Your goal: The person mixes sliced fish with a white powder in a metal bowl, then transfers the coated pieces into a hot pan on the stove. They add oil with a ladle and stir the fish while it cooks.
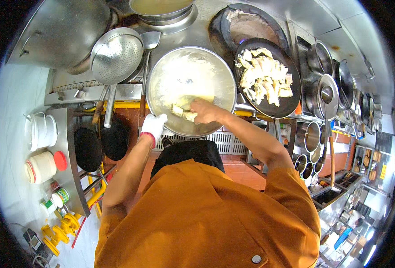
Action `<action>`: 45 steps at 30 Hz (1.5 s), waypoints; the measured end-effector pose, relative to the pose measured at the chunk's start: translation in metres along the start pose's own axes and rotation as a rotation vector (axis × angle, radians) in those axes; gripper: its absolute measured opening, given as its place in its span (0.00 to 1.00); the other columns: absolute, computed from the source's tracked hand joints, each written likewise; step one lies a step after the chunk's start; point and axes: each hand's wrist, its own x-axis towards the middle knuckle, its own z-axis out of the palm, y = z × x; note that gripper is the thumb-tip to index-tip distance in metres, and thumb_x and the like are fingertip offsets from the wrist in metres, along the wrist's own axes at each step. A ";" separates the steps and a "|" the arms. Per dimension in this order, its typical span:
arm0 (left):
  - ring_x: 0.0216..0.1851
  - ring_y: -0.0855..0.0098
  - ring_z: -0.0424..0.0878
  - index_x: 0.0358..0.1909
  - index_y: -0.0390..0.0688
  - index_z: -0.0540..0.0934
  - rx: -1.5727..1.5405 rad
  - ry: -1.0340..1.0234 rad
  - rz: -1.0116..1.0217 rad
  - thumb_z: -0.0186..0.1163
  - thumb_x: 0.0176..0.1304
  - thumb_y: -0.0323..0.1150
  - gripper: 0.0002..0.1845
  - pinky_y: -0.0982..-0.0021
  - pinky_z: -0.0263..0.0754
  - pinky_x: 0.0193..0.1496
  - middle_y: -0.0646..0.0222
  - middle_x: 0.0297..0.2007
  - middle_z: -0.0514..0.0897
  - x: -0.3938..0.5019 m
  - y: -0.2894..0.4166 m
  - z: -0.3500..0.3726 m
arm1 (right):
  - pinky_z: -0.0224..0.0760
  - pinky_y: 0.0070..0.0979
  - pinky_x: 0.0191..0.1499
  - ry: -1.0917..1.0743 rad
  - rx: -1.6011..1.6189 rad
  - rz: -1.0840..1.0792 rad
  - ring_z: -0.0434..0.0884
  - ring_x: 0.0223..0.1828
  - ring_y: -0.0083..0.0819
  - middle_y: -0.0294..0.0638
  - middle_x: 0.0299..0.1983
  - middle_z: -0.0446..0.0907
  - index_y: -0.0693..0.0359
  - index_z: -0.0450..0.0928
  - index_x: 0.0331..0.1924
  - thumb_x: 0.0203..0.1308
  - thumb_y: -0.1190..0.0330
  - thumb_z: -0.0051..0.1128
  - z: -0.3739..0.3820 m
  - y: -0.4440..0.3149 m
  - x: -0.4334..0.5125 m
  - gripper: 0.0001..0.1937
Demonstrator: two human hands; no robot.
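Note:
My left hand [153, 126], in a white glove with a red cuff, grips the near-left rim of a large steel mixing bowl [190, 72]. Pale batter or starch smears the bowl's inside. My bare right hand [202, 110] reaches into the lower part of the bowl, fingers down at a few coated food pieces [178, 110]; whether it grips one is hidden. To the right of the bowl, a black pan [293, 100] holds a heap of pale coated pieces [266, 75].
Left of the bowl lie a perforated steel strainer [117, 55] and a wok spatula [150, 41]. A steel pot [162, 8] of liquid stands behind. Beyond the black pan is a dark wok [217, 30]. More pots and ladles line the right. White tubs [41, 130] stand at left.

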 end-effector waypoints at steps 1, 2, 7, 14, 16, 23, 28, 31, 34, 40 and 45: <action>0.47 0.63 0.86 0.55 0.25 0.81 -0.029 -0.030 -0.017 0.61 0.61 0.33 0.24 0.65 0.79 0.53 0.54 0.48 0.88 -0.001 -0.001 0.000 | 0.72 0.41 0.67 -0.030 -0.051 -0.077 0.78 0.61 0.52 0.57 0.57 0.79 0.68 0.77 0.59 0.57 0.69 0.65 -0.003 -0.001 0.000 0.25; 0.47 0.64 0.85 0.58 0.26 0.79 -0.069 -0.044 -0.018 0.60 0.62 0.30 0.24 0.66 0.79 0.54 0.55 0.49 0.87 0.000 -0.002 -0.001 | 0.71 0.41 0.66 -0.015 0.031 -0.016 0.79 0.61 0.52 0.57 0.56 0.80 0.68 0.77 0.58 0.58 0.68 0.65 -0.005 -0.003 -0.004 0.24; 0.45 0.66 0.86 0.54 0.26 0.83 -0.137 -0.036 -0.025 0.63 0.64 0.33 0.22 0.67 0.79 0.52 0.57 0.46 0.89 0.003 -0.007 -0.001 | 0.71 0.39 0.64 0.212 0.309 0.099 0.79 0.59 0.48 0.53 0.55 0.82 0.66 0.77 0.57 0.60 0.65 0.62 -0.032 0.006 -0.040 0.22; 0.45 0.64 0.87 0.55 0.27 0.81 -0.113 -0.052 -0.055 0.61 0.64 0.30 0.21 0.65 0.82 0.50 0.55 0.46 0.88 0.009 -0.016 -0.007 | 0.76 0.29 0.51 1.011 0.872 0.223 0.82 0.42 0.30 0.44 0.44 0.86 0.68 0.82 0.50 0.59 0.67 0.69 -0.120 0.119 -0.086 0.18; 0.44 0.65 0.86 0.53 0.25 0.83 -0.110 -0.031 -0.053 0.61 0.63 0.34 0.23 0.66 0.79 0.51 0.54 0.44 0.89 0.009 -0.016 -0.009 | 0.77 0.31 0.54 1.258 1.097 0.327 0.84 0.46 0.32 0.49 0.52 0.85 0.69 0.82 0.50 0.61 0.63 0.70 -0.124 0.139 -0.060 0.19; 0.45 0.62 0.88 0.56 0.26 0.80 -0.036 -0.097 0.030 0.59 0.63 0.31 0.22 0.64 0.84 0.51 0.54 0.47 0.88 0.001 -0.005 -0.009 | 0.79 0.40 0.56 1.136 -0.007 0.483 0.87 0.51 0.55 0.57 0.49 0.87 0.61 0.87 0.53 0.66 0.67 0.58 -0.121 0.164 -0.065 0.15; 0.46 0.65 0.86 0.58 0.28 0.80 -0.099 -0.112 -0.054 0.60 0.63 0.30 0.22 0.66 0.81 0.52 0.57 0.49 0.87 0.000 0.006 -0.003 | 0.78 0.37 0.59 0.806 0.205 -0.250 0.86 0.53 0.48 0.53 0.52 0.86 0.62 0.84 0.56 0.65 0.74 0.59 -0.066 0.070 -0.038 0.16; 0.45 0.65 0.86 0.58 0.29 0.80 -0.074 -0.090 -0.068 0.60 0.63 0.29 0.22 0.66 0.80 0.52 0.60 0.48 0.88 0.005 0.007 0.001 | 0.73 0.39 0.68 0.472 0.087 -0.248 0.80 0.61 0.50 0.54 0.57 0.82 0.60 0.80 0.62 0.62 0.71 0.62 -0.015 -0.002 -0.003 0.22; 0.42 0.63 0.88 0.55 0.27 0.82 -0.137 -0.157 0.089 0.60 0.63 0.32 0.22 0.66 0.81 0.50 0.55 0.46 0.88 0.012 0.003 0.002 | 0.73 0.43 0.69 0.225 0.057 0.206 0.77 0.65 0.51 0.61 0.55 0.80 0.72 0.77 0.60 0.63 0.69 0.62 0.004 -0.035 0.021 0.23; 0.40 0.63 0.84 0.50 0.26 0.83 -0.042 -0.043 -0.003 0.62 0.60 0.35 0.22 0.64 0.78 0.47 0.56 0.43 0.88 0.026 -0.005 -0.009 | 0.76 0.42 0.61 0.284 0.359 0.115 0.84 0.53 0.52 0.59 0.48 0.84 0.70 0.78 0.52 0.57 0.67 0.65 0.025 -0.049 0.052 0.21; 0.44 0.58 0.87 0.54 0.24 0.79 -0.152 -0.073 -0.061 0.60 0.62 0.29 0.22 0.60 0.86 0.46 0.51 0.48 0.87 0.023 -0.008 -0.015 | 0.74 0.43 0.59 0.396 0.520 -0.043 0.82 0.54 0.50 0.52 0.50 0.82 0.64 0.78 0.56 0.58 0.61 0.63 -0.011 -0.017 -0.007 0.23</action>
